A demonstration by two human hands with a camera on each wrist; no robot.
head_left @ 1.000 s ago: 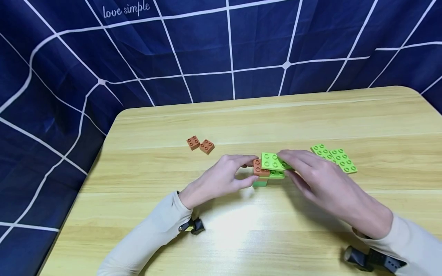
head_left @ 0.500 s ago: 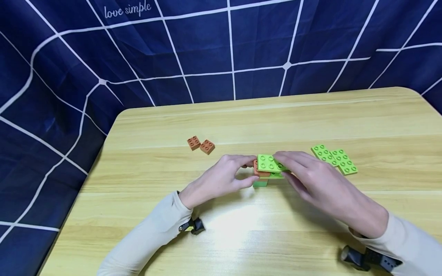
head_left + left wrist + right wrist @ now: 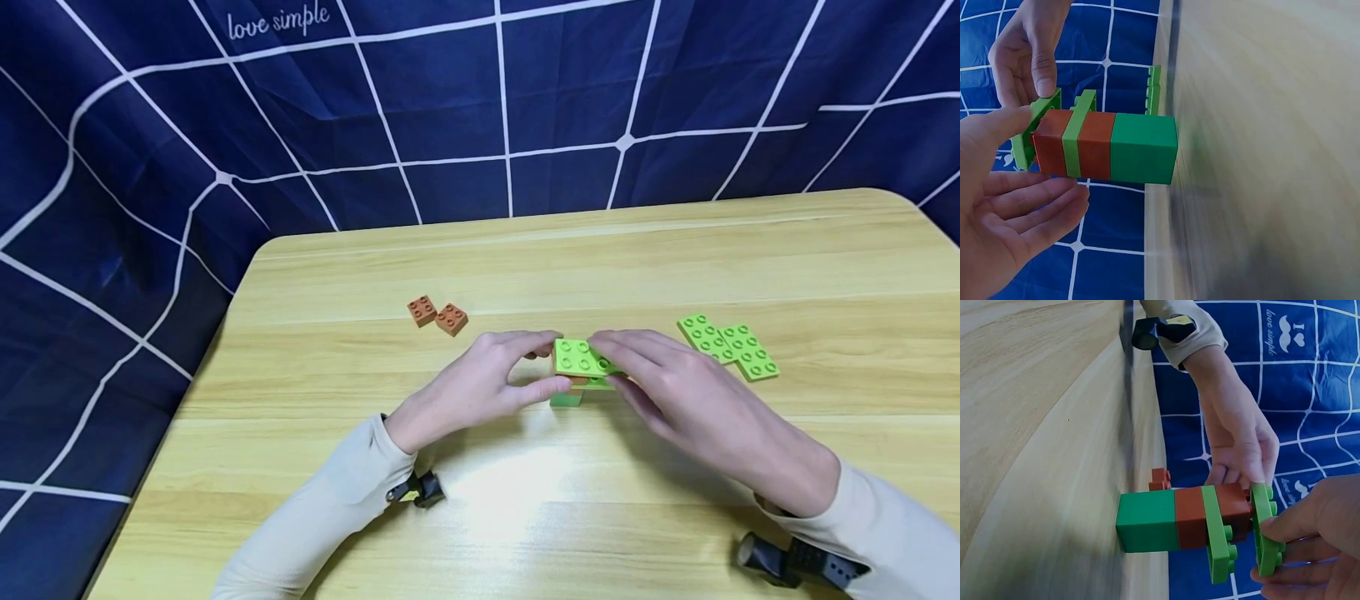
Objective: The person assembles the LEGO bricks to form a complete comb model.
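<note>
A small tower stands on the table: a dark green block (image 3: 1143, 150) at the bottom, an orange-brown brick (image 3: 1094, 153), a light green plate (image 3: 1214, 540) jutting to the right, and another orange-brown brick (image 3: 1052, 147). Over its top, slightly tilted in the left wrist view, lies a second light green plate (image 3: 573, 358). My right hand (image 3: 697, 400) pinches that plate by its right end, thumb on the near side. The left hand (image 3: 483, 379) holds the tower's upper left end between thumb and fingers, with the thumb at the upper plate's edge.
Two loose orange-brown bricks (image 3: 452, 319) lie farther back to the left on the wooden table (image 3: 337, 292). To the right are two more light green plates (image 3: 748, 352), side by side. A dark blue curtain (image 3: 435, 108) with white lines hangs behind the table.
My right hand has shifted a little left with the light green plate, which now covers the upper orange-brown brick's studs. The left hand stays nearly in place, its thumb slightly farther right.
</note>
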